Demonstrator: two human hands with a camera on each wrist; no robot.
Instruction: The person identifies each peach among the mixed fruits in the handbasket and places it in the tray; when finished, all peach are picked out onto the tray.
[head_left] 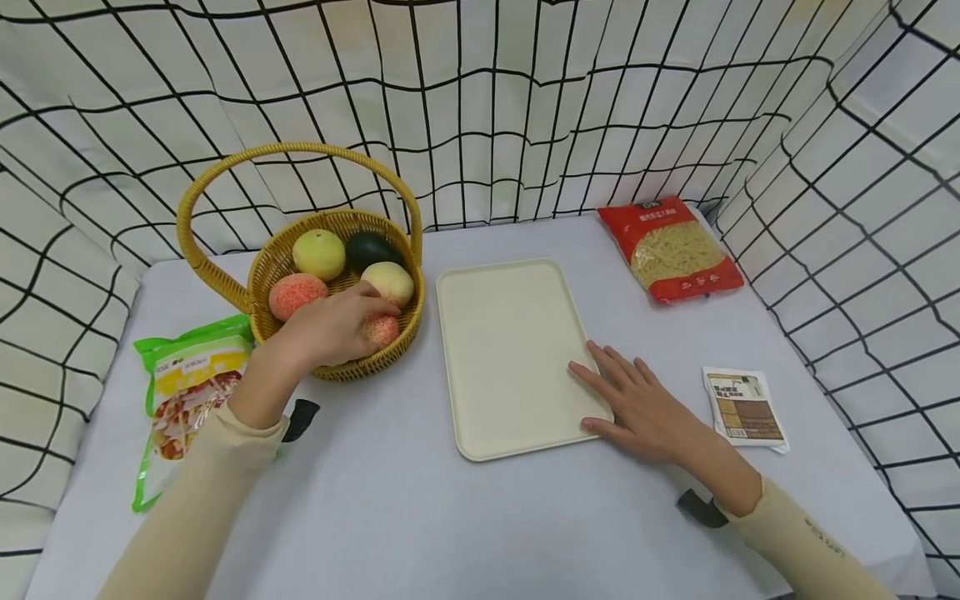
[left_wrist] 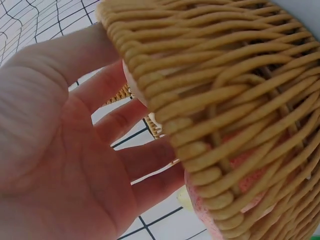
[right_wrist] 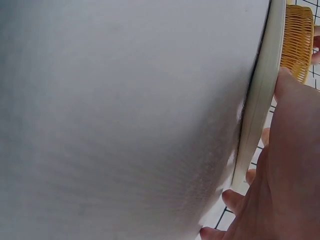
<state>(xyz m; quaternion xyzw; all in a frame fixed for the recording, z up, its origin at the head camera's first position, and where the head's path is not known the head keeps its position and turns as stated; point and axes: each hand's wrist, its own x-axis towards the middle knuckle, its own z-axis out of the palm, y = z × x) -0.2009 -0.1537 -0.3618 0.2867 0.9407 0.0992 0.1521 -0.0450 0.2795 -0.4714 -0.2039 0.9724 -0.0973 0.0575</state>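
Observation:
My left hand [head_left: 330, 327] reaches into the wicker basket [head_left: 365, 365], fingers and thumb round a small red-and-yellow fruit [head_left: 382, 331] at its front right. In the left wrist view the hand [left_wrist: 85, 130] has its fingertips hidden behind the basket's rim [left_wrist: 175, 125]. A pale yellow fruit [head_left: 388, 283] lies just behind the fingers. A red fruit [head_left: 297, 296], a yellow-green fruit [head_left: 319, 254] and a dark green one [head_left: 371, 250] share the basket. With fingers spread, my right hand [head_left: 648, 412] rests on the right edge of the cream tray [head_left: 510, 358].
The basket's tall handle [head_left: 300, 148] arches above it. A green-edged food bag [head_left: 187, 392] lies left of the basket. A red pasta bag [head_left: 671, 248] is at the back right, a small white-and-brown packet [head_left: 745, 408] beyond my right hand. Black netting over white cloth borders the table.

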